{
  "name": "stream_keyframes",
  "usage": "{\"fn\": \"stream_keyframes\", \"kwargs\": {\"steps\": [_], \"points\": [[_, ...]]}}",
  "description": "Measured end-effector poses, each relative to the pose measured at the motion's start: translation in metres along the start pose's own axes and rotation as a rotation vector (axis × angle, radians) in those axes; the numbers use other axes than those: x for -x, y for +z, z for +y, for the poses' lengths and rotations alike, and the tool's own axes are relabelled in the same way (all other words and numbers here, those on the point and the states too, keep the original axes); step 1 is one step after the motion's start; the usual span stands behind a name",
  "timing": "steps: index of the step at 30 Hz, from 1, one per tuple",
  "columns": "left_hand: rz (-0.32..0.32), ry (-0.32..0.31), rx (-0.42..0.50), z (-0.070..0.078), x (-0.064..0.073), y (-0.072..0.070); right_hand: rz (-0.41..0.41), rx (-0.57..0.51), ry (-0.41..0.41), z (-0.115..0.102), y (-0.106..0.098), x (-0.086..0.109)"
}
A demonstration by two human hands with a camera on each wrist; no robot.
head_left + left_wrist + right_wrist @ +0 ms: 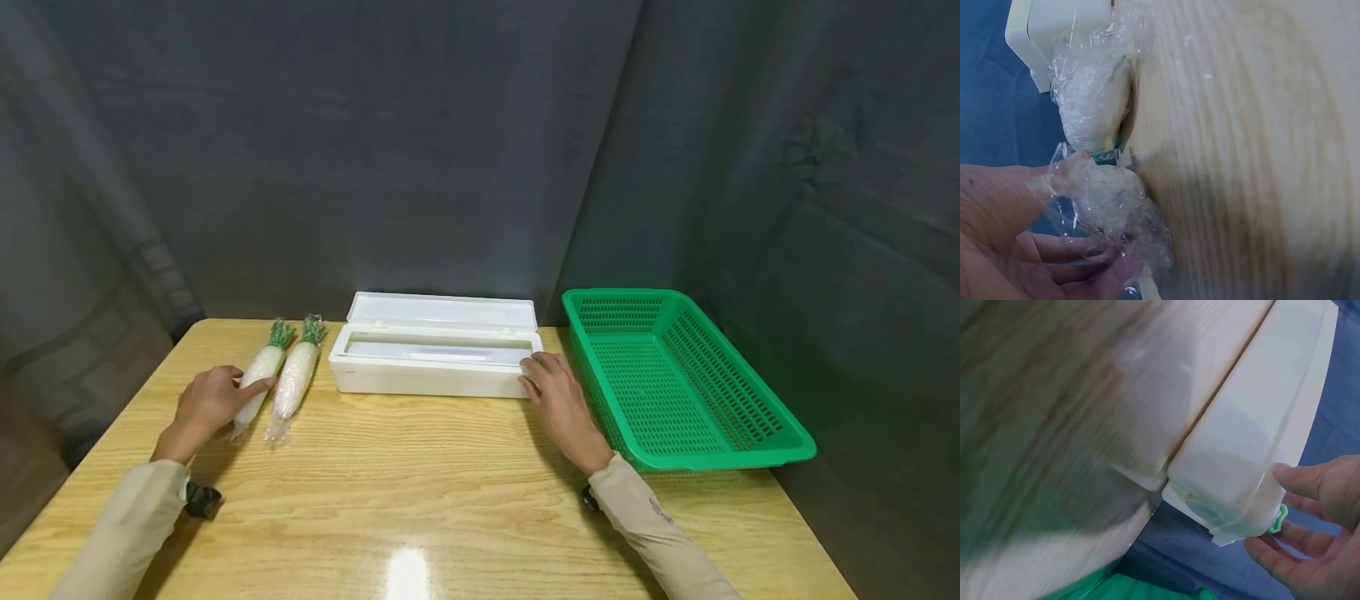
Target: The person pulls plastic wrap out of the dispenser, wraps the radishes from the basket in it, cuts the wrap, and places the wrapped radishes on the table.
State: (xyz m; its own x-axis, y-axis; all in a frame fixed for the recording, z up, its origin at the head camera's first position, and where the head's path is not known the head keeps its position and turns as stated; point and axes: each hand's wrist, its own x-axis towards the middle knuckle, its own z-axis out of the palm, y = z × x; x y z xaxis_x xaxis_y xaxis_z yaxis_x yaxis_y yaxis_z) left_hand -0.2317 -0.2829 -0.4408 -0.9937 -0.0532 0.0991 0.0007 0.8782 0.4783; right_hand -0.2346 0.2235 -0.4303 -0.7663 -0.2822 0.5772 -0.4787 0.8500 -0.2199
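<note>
Two white radishes wrapped in clear film, with green stalk ends, lie side by side at the table's left. My left hand point(210, 404) holds the outer radish point(262, 367), thumb on one side and fingers on the other; the inner radish point(297, 379) lies just right of it. In the left wrist view crinkled film point(1116, 212) covers the held end. A long white box point(427, 380) stands at the back centre, its lid point(442, 311) raised. My right hand point(558, 404) grips the box's right front corner, thumb on the front edge, beside a small green piece point(1279, 519).
A green slotted basket point(738, 461) stands at the right, close beside the right forearm. Dark curtains point(450, 150) hang behind the wooden table point(360, 500) and along its sides.
</note>
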Motion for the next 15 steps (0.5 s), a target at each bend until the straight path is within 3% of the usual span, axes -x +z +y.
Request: {"fn": "stream_keyframes", "kwargs": {"steps": [10, 12, 15], "points": [[-0.07, -0.027, -0.028, 0.001, -0.001, -0.007, -0.033, -0.026, 0.024, 0.002, -0.001, -0.003], [-0.044, -0.019, -0.009, 0.004, -0.001, -0.007, -0.035, -0.03, 0.021, 0.002, -0.001, -0.003], [0.081, 0.065, 0.022, 0.01, -0.001, -0.006, -0.038, -0.044, 0.023, 0.001, -0.003, -0.004]]}}
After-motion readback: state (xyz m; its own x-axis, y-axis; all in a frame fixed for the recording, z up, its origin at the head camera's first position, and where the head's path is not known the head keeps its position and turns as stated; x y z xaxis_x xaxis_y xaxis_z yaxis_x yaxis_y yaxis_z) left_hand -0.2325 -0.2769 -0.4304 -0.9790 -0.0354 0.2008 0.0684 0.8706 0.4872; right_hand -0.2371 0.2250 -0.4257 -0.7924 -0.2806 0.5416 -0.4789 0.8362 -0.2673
